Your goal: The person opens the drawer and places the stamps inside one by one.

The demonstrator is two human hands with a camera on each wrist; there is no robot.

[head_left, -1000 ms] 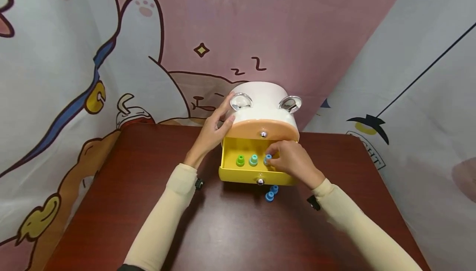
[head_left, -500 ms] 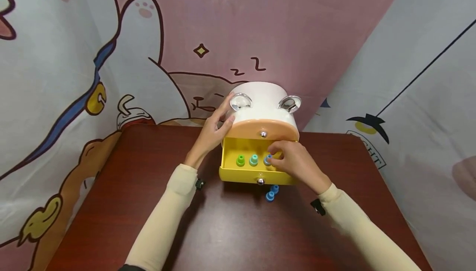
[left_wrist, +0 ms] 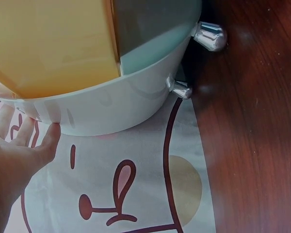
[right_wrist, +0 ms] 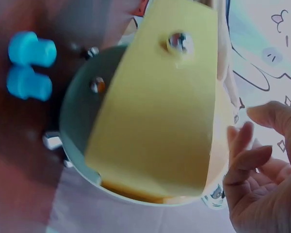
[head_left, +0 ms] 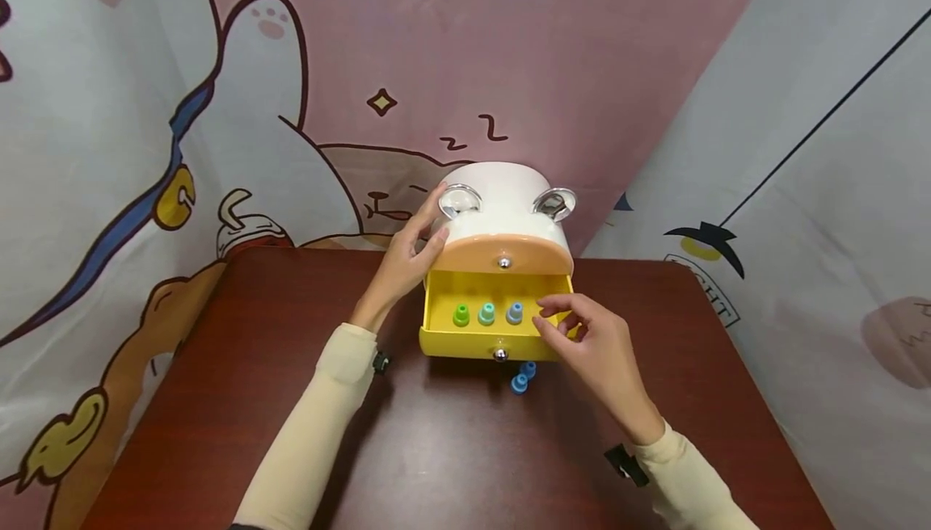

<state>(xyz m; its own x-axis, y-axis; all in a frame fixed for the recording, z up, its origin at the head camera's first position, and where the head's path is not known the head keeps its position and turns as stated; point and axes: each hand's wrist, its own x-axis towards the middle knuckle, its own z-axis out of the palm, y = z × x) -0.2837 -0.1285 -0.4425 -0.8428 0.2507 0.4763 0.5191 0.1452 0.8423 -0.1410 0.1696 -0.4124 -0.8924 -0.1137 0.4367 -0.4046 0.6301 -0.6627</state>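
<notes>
A white rounded toy cabinet (head_left: 502, 199) with silver ears stands at the back of the table, its yellow drawer (head_left: 458, 342) pulled out. Inside the drawer a green stepped peg (head_left: 461, 316), a teal peg (head_left: 486, 315) and a light blue peg (head_left: 514, 314) stand upright in a row. My left hand (head_left: 403, 263) rests its fingers against the cabinet's left side, as the left wrist view also shows. Over the drawer's right end hovers my right hand (head_left: 592, 344), thumb and index finger apart, nothing between them, just right of the light blue peg.
Two blue pegs, a nearer one (head_left: 520, 384) and a farther one (head_left: 528, 369), are on the table (head_left: 436, 449) below the drawer front. An orange upper drawer (head_left: 473, 255) with a silver knob is closed. A printed cloth (head_left: 618, 69) hangs behind the table.
My right hand has let go of the light blue peg and moved right and toward me. That peg stays in the drawer. The left hand keeps its place on the cabinet.
</notes>
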